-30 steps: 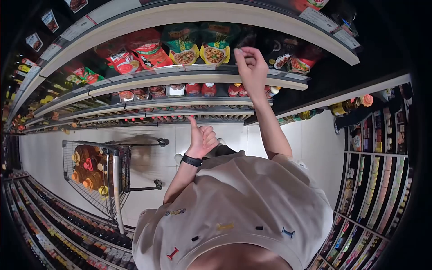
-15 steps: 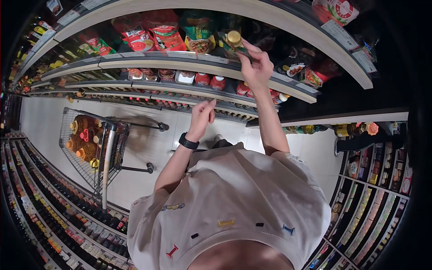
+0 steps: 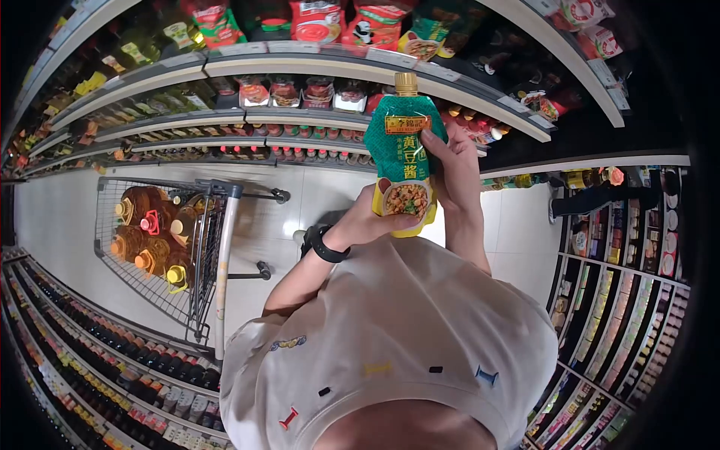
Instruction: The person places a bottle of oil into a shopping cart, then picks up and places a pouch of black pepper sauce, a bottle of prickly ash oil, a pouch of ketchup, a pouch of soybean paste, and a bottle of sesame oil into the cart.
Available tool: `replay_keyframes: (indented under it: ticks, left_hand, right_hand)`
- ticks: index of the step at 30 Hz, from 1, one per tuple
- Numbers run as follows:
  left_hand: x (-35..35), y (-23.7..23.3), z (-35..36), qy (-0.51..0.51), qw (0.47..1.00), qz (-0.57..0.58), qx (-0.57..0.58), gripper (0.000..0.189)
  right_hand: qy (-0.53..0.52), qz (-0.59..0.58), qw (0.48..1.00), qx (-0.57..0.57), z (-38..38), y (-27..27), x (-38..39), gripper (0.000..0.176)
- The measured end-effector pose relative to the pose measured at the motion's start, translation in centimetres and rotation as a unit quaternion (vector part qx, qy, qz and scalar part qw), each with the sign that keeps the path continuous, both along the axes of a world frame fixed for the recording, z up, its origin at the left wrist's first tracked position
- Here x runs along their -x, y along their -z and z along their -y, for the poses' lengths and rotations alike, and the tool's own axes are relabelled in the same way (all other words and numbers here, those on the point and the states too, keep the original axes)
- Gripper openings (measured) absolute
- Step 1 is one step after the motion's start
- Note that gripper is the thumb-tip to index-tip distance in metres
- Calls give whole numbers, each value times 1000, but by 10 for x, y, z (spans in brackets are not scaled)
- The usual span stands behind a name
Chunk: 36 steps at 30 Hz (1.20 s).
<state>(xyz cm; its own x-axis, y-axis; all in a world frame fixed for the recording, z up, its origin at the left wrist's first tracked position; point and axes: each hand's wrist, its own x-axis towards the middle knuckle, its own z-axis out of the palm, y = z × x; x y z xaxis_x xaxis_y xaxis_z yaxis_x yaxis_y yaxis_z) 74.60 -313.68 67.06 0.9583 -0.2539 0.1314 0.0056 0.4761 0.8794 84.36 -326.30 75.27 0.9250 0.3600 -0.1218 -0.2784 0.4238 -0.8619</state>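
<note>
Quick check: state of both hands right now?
Left hand: closed on the soybean paste pouch, near its bottom.
Right hand: closed on the same pouch's side.

Amber jugs (image 3: 156,247) with red, orange and yellow caps fill the shopping cart (image 3: 224,277), which stands on pale floor tiles (image 3: 60,217). Beyond the cart, a shelf (image 3: 300,66) carries red pouches (image 3: 317,21); well to its right shows another person's dark-clad leg (image 3: 611,199).

One shopping cart (image 3: 223,281); inside the cart, at least six large bottles (image 3: 155,251); right of the cart, one green pouch (image 3: 399,154), one black wristband (image 3: 327,250)
</note>
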Motion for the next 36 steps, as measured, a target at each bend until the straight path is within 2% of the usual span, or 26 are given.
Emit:
replay_keyframes:
  ticks: [2, 4, 7, 11, 13, 14, 16, 17, 21, 22, 24, 25, 26, 28, 31, 32, 33, 34, 35, 36]
  left_hand:
    - [17, 0, -30, -5, 1000, -22, -9, 54]
    - [30, -2, -62, -6, 1000, -24, -3, 54]
    - [46, 2, -107, 15, 994, -83, -64, 51]
    - [53, 13, -157, 2, 996, -82, -42, 47]
    - [56, 33, -171, -94, 990, -95, 36, 40]
    - [59, 42, -182, -110, 988, -100, 29, 40]
    - [65, 56, -204, -182, 966, -133, 124, 39]
    - [65, 59, -216, -200, 958, -128, 158, 50]
    - [92, 61, -288, -352, 926, -120, 66, 67]
    - [107, 62, -305, -388, 901, -156, 116, 60]
    - [121, 55, -332, -559, 804, -86, 182, 52]
    - [131, 61, -353, -588, 771, -49, 241, 45]
    - [137, 68, -379, -651, 712, -36, 259, 39]
    - [167, 98, -445, -641, 689, -59, 332, 34]
    - [199, 106, -551, -694, 649, -147, 276, 36]
    - [209, 103, -586, -706, 632, -168, 271, 39]
    - [221, 107, -626, -690, 622, -163, 332, 43]
    - [231, 119, -666, -691, 585, -166, 391, 48]
    - [247, 151, -708, -687, 603, -146, 378, 47]
    - [261, 185, -746, -684, 620, -125, 365, 47]
  right_hand:
    - [7, 0, 1000, 14, -27, 8, 12, 20]
    - [-6, -11, 1000, 25, -49, 18, 17, 21]
    - [-46, 19, 996, 72, -98, -9, 32, 13]
    - [-143, 71, 979, 125, -152, -7, 24, 20]
    - [-170, 106, 965, 169, -186, 5, 16, 24]
    - [-185, 103, 964, 159, -204, 9, 11, 24]
    - [-237, 79, 947, 201, -245, 18, -3, 27]
    - [-274, 62, 947, 155, -271, 23, -6, 28]
    - [-367, 79, 917, 139, -389, 42, 2, 27]
    - [-396, 112, 908, 71, -418, 48, 10, 25]
    - [-389, 144, 910, 1, -475, 43, 50, 23]
    - [-388, 150, 909, -21, -502, 41, 72, 23]
    - [-366, 196, 909, -28, -533, 49, 94, 23]
    - [-311, 292, 904, -2, -595, 66, 137, 22]
    - [-285, 364, 885, 45, -686, 91, 191, 25]
    - [-282, 348, 894, -6, -732, 125, 209, 27]
    - [-308, 382, 871, 29, -760, 132, 221, 25]
    - [-333, 418, 843, 65, -789, 141, 231, 23]
    - [-355, 429, 827, 74, -829, 167, 244, 24]
    - [-378, 461, 790, 138, -850, 164, 254, 25]
